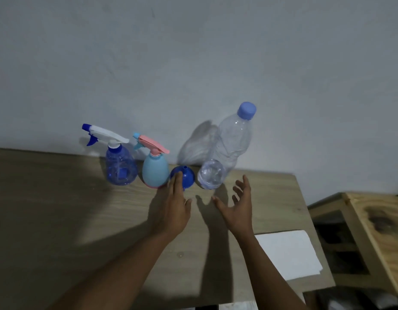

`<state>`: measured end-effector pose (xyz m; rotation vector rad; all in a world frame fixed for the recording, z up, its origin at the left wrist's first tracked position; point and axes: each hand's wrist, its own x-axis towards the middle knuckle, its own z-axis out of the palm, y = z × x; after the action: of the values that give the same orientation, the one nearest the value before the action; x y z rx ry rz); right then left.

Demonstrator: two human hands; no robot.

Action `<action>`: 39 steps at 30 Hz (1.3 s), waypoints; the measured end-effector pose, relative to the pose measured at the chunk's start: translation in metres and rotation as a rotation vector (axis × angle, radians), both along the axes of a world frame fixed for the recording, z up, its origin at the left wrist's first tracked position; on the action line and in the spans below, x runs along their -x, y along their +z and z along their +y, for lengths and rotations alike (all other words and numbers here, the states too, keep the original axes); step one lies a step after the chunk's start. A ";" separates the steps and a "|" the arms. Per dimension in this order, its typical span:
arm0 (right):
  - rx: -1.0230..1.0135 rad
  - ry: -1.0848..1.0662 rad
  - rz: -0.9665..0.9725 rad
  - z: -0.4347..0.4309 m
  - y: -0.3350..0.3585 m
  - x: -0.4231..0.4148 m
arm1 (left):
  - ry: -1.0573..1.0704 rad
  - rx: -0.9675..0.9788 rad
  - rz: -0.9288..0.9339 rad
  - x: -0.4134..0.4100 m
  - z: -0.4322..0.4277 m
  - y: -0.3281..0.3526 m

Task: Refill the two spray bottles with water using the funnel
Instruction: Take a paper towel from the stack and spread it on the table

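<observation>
Two bare forearms are seen entering from the bottom edge, the left forearm and the right forearm, both stretched forward over a wood-grain counter. The left hand is held flat, palm down, fingers straight and together; its fingertips overlap the near left edge of the blue funnel, though contact cannot be confirmed. The right hand is held apart from everything, fingers spread and loosely bent, palm turned toward the left, nothing gripped. The funnel is set wide mouth down, spout uppermost, between the light blue spray bottle and the clear water bottle. The light blue spray bottle, topped by a pink trigger head, is placed just left of the funnel. Further left, just beside it, a transparent blue spray bottle with a white and blue trigger head is noted; both trigger heads are fitted and both nozzles are pointed left. The water bottle is capped in blue, and water is seen only in its lower part; its base is located just ahead of the right hand's fingertips. All four items are lined up along the far edge of the counter against a grey wall. A white sheet of paper is laid near the counter's right edge. A wooden crate is recorded beyond that edge, lower down.
</observation>
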<state>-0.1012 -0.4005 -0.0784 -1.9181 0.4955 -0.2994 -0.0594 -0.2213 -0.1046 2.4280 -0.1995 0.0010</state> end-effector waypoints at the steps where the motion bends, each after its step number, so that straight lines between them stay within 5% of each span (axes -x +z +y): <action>1: 0.041 -0.007 0.008 -0.008 -0.002 0.018 | 0.020 0.116 0.029 0.016 -0.002 0.005; 4: 0.208 -0.053 0.101 -0.043 -0.009 0.077 | -0.004 0.243 0.107 0.059 -0.014 0.018; 12: 0.559 -0.200 0.348 -0.156 -0.005 0.172 | -0.233 -0.025 0.171 0.112 -0.063 0.009; 20: 0.642 -0.012 0.527 -0.230 0.002 0.171 | -0.154 -0.146 0.161 0.135 -0.148 0.017; 27: 0.593 0.139 0.458 -0.256 -0.007 0.169 | 0.094 -0.103 0.236 0.141 -0.186 0.001; 39: 0.511 0.148 0.436 -0.270 -0.016 0.172 | 0.227 -0.143 0.155 0.150 -0.209 0.000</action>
<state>-0.2736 -0.6706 -0.0945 -2.5234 0.5968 0.1102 -0.2098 -0.4304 -0.1045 2.5662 0.1508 -0.1023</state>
